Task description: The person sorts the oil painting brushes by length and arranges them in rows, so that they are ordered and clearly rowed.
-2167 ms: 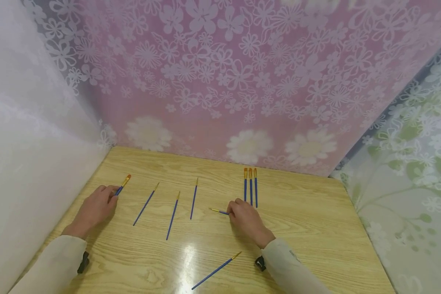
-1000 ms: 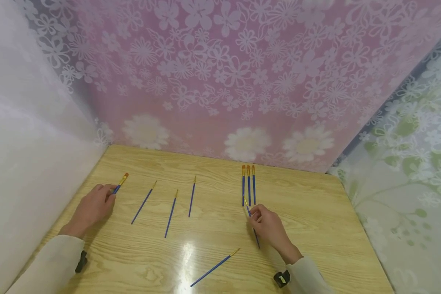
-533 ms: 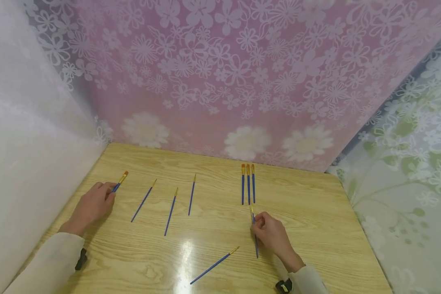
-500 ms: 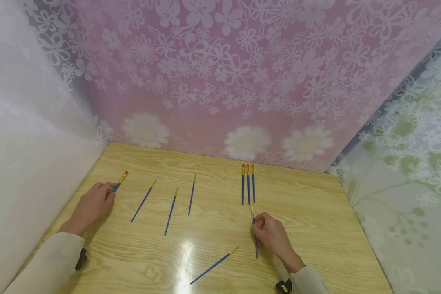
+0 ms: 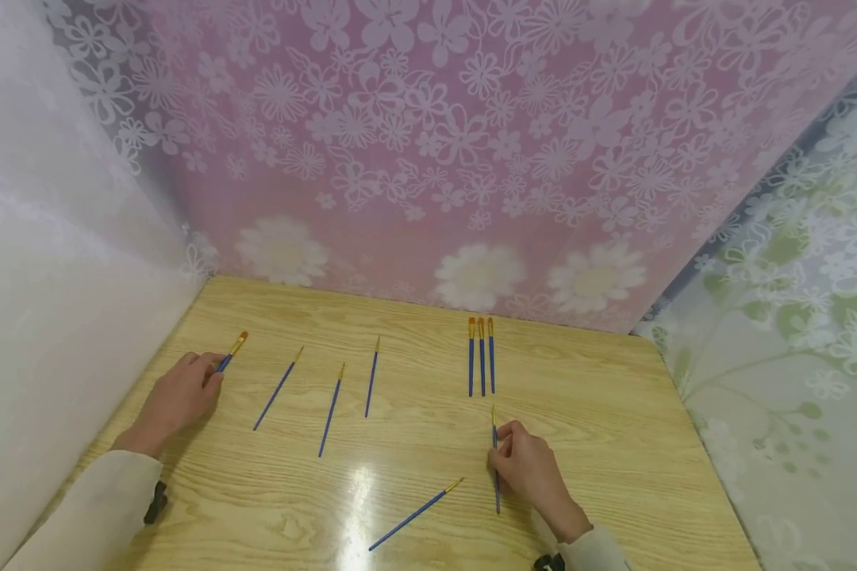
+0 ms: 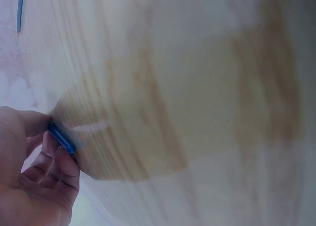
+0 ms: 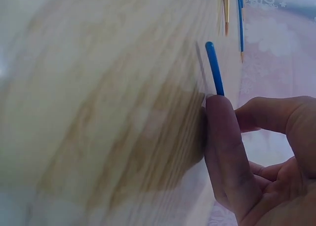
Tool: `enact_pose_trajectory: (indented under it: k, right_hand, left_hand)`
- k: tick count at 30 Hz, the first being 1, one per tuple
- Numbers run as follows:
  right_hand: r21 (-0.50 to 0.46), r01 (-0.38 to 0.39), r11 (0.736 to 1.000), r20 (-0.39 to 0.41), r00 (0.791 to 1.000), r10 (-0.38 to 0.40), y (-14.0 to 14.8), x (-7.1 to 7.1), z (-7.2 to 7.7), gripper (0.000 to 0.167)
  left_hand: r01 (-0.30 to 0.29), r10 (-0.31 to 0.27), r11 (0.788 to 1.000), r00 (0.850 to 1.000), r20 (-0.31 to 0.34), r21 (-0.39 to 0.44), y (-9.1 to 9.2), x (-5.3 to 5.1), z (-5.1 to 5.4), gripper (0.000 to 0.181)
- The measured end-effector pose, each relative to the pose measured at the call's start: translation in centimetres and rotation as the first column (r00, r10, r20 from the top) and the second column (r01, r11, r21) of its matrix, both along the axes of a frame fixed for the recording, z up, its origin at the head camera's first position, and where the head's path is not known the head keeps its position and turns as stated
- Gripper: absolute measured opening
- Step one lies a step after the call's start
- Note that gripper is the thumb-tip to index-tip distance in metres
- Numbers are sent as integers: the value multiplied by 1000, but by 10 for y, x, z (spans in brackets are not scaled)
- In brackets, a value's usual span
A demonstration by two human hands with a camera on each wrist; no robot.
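At the left side of the table, my left hand (image 5: 178,399) pinches a blue paintbrush (image 5: 234,350) with a gold ferrule and orange flat bristles; in the left wrist view its blue handle (image 6: 62,137) shows between thumb and fingers. My right hand (image 5: 532,462) pinches a thin blue paintbrush (image 5: 495,416), held upright in line with the head view, its tip pointing to the back. In the right wrist view the handle end (image 7: 214,65) sticks out past the fingers, a little above the tabletop. Beyond it, three flat orange brushes (image 5: 482,357) lie side by side.
Three thin pointed brushes (image 5: 332,408) lie apart on the wooden table (image 5: 600,388) between the hands. Another thin brush (image 5: 416,514) lies slanted near the front. A pink flowered curtain (image 5: 400,198) stands behind, with pale sheets at both sides.
My right hand has lifted a thin brush from left of the flat ones, turned its tip to the back, and drawn it right and toward me. The left hand has held still.
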State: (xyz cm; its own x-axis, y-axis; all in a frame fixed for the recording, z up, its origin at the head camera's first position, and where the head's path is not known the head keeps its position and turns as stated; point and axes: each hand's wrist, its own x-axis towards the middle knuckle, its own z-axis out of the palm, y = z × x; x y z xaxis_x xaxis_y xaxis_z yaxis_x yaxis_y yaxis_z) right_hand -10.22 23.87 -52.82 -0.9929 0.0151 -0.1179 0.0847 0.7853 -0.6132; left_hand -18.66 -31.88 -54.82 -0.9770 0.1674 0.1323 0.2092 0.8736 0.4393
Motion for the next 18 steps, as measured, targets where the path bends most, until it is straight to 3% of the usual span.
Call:
enact_pose_trajectory:
  k: [18]
  right_hand:
    - [88,-11,996,-27,1000,14,-8,5,2,29]
  left_hand:
    - [-3,3,1000,999,33,8,-2,-5,0,39]
